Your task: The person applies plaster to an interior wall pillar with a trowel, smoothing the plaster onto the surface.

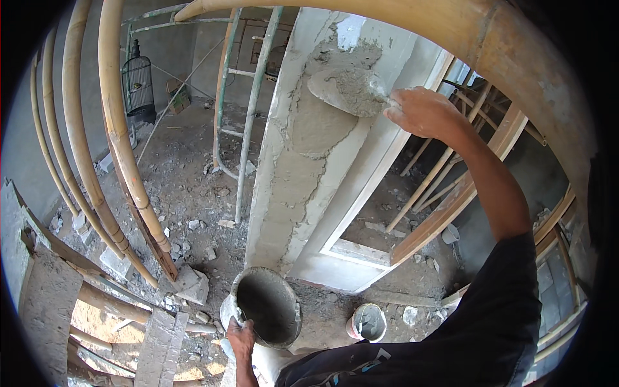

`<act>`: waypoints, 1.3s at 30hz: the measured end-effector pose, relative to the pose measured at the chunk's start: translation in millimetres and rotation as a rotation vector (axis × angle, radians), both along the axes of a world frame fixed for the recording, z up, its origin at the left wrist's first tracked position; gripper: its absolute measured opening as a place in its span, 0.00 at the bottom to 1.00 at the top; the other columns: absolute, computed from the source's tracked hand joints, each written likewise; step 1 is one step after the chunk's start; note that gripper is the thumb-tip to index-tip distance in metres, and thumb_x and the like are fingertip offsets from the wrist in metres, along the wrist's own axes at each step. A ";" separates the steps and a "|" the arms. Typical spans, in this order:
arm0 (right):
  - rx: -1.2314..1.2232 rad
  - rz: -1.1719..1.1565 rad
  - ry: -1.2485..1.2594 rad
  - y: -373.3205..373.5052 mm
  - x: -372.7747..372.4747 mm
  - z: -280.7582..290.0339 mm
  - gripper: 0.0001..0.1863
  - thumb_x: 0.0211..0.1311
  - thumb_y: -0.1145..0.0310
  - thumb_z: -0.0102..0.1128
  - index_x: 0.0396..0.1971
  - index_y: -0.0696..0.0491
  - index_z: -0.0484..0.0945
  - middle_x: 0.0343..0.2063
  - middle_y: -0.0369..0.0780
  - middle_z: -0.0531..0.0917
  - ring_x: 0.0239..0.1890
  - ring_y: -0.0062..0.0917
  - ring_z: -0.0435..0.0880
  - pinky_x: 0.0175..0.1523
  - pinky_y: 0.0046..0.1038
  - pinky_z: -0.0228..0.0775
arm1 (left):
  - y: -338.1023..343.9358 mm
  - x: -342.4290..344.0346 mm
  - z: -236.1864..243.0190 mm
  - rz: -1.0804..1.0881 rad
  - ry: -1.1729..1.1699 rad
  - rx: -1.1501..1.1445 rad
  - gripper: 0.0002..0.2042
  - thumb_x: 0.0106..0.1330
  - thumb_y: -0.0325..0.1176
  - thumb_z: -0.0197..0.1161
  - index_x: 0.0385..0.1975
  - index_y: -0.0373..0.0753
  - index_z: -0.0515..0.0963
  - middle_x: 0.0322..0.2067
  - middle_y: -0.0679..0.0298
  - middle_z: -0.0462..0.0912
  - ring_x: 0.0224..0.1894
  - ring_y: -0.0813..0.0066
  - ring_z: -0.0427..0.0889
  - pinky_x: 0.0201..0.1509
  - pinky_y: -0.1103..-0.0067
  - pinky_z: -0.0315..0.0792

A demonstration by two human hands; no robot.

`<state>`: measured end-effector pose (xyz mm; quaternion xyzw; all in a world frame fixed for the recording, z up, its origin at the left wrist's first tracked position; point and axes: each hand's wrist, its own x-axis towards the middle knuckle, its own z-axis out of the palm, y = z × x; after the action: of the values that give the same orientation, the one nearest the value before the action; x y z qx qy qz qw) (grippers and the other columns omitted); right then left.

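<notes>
My right hand is closed around the handle of a trowel, raised against the upper part of a pale column. Grey mortar lies on the trowel, and a rough band of wet mortar runs down the column face below it. Low in front of me, my left hand grips the edge of a dark round bucket, which is tilted so its mouth shows. How much mortar it holds is too dark to tell.
A small white bucket of grey mix stands on the rubble-strewn ground. Bamboo poles rise at left, and a thick one arches overhead. A green metal scaffold frame, a birdcage, a white frame and rough planks surround the column.
</notes>
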<state>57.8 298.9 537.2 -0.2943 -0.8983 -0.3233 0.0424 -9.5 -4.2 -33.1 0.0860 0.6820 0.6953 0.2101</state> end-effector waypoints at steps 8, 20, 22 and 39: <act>0.029 0.107 0.153 35.1 -2.2 -13.9 0.23 0.69 0.55 0.50 0.37 0.64 0.77 0.31 0.59 0.82 0.40 0.55 0.82 0.49 0.49 0.72 | 3.2 5.5 6.2 -0.004 0.020 -0.020 0.08 0.59 0.26 0.61 0.26 0.35 0.67 0.20 0.70 0.68 0.24 0.82 0.63 0.25 0.77 0.62; -0.075 0.254 0.106 -13.8 -32.4 -33.7 0.19 0.67 0.60 0.51 0.40 0.63 0.80 0.34 0.55 0.84 0.41 0.51 0.84 0.49 0.45 0.76 | 11.4 14.7 10.4 -0.029 0.077 -0.090 0.08 0.59 0.28 0.60 0.27 0.35 0.68 0.21 0.68 0.70 0.24 0.79 0.65 0.28 0.75 0.65; -0.082 0.187 0.032 -7.2 -37.8 -45.3 0.17 0.67 0.61 0.52 0.40 0.62 0.79 0.36 0.54 0.85 0.41 0.49 0.85 0.48 0.44 0.77 | 12.8 16.4 4.5 -0.031 0.080 -0.090 0.09 0.58 0.29 0.61 0.25 0.34 0.67 0.20 0.63 0.71 0.24 0.75 0.66 0.30 0.72 0.66; 0.105 0.180 0.206 64.1 -37.6 -25.7 0.13 0.66 0.67 0.48 0.36 0.60 0.78 0.35 0.55 0.84 0.41 0.47 0.85 0.48 0.44 0.77 | 18.6 14.6 -2.3 -0.106 0.136 -0.235 0.06 0.58 0.28 0.61 0.28 0.35 0.70 0.22 0.69 0.72 0.25 0.79 0.67 0.30 0.76 0.66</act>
<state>20.3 363.0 511.5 -0.2415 -0.8938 -0.3329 0.1786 5.0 14.4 -35.4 0.1434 0.7658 0.5912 0.2085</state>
